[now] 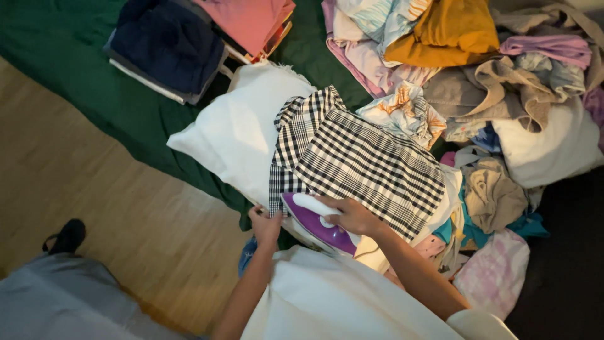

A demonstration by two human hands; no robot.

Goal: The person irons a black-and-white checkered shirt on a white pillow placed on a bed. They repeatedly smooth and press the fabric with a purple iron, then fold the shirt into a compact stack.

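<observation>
The right hand (353, 217) grips the handle of the purple iron (314, 225) at the checked cloth's (362, 160) near edge. Just left of the iron, the left hand (265, 225) pinches that edge. The cloth's long axis runs away rightward over the white pillow (236, 129).

Clothes heap (503, 126) blocks right; wooden floor (94, 201) open left

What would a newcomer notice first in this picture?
The black-and-white checked cloth at the centre, spread over a white pillow. At its near edge the right hand grips a purple and white iron, and the left hand holds the cloth's corner. Unfolded clothes are heaped to the right.
</observation>
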